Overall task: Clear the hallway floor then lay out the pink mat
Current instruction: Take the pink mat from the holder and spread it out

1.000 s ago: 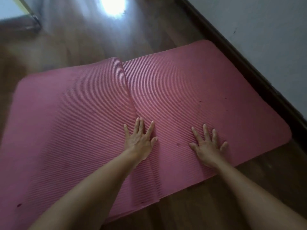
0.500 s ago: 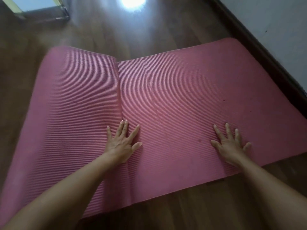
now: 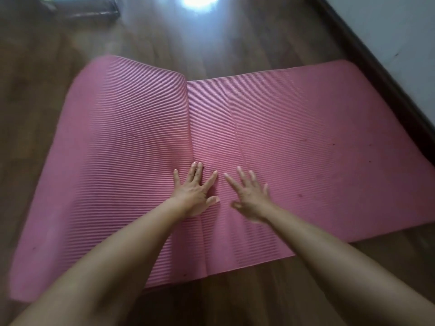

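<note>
The ribbed pink mat [image 3: 306, 142] lies spread on the dark wooden floor [image 3: 235, 38]. Its right part is flat; its left part [image 3: 122, 149] bulges up in a hump that meets the flat part at a crease down the middle. My left hand [image 3: 194, 191] presses flat on the mat at the near end of that crease, fingers spread. Just to its right, my right hand [image 3: 250, 196] lies on the flat part with straight fingers, slightly blurred. Both forearms reach in from the bottom edge.
A white wall with a dark skirting board [image 3: 386, 74] runs along the right, close to the mat's right end. A dark low object [image 3: 87, 7] sits on the floor at the top left. A bright light reflection [image 3: 200, 1] shows on the floor beyond the mat.
My right hand has slid left across the mat to lie beside my left hand. The left part of the mat stays humped up.
</note>
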`<state>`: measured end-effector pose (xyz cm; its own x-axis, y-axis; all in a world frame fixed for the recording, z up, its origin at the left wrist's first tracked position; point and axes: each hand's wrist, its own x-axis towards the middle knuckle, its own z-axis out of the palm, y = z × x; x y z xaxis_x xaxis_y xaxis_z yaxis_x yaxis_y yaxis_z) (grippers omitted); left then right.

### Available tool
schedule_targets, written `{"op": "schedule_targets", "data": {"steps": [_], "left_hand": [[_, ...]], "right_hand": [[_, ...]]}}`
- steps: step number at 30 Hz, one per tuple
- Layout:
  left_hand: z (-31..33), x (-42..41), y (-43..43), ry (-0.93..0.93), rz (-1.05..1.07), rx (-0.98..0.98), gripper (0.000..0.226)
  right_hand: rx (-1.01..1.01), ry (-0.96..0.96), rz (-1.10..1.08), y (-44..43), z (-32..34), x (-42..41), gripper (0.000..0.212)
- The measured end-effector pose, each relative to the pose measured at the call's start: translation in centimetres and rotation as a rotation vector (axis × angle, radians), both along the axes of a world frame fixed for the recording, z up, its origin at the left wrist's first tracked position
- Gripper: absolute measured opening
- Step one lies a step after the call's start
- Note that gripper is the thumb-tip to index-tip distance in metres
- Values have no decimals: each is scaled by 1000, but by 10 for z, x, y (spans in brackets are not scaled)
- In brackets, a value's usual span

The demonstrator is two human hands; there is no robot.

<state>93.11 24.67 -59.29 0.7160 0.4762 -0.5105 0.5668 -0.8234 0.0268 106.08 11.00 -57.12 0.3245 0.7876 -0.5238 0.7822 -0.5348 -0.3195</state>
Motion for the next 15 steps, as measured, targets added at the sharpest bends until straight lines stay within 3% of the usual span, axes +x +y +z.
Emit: {"op": "schedule_targets", "data": {"steps": [5,15], "left_hand": [[1,-24,6,-49,-7,35,71],[-2,-149,68,-25,135,112,73]], "right_hand": [[-147,-47,27,9,-4,-16,89],[-164,-119,21,10,-8,-15,92]]}}
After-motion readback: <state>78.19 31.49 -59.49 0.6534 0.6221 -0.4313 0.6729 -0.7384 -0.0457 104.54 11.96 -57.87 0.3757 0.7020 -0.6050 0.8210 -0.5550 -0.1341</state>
